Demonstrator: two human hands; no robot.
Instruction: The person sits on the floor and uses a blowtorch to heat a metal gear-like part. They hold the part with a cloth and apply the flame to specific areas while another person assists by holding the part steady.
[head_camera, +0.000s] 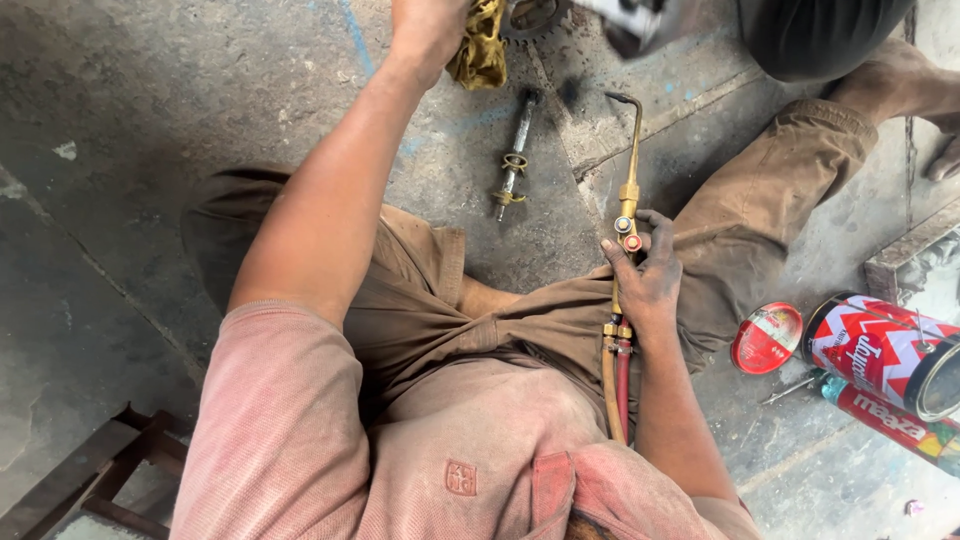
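My right hand grips the handle of a brass gas torch, thumb and fingers at its red valve knob. The torch's bent tip points away over the concrete floor, and its two hoses run back along my lap. My left hand reaches to the top edge and holds a dirty yellow rag against a metal part that is blurred and cut off by the frame.
A metal rod with brass fittings lies on the floor between my legs. At right lie a red-and-white tin, its red lid and a bottle. Another person's bare foot is at top right. A wooden frame is at bottom left.
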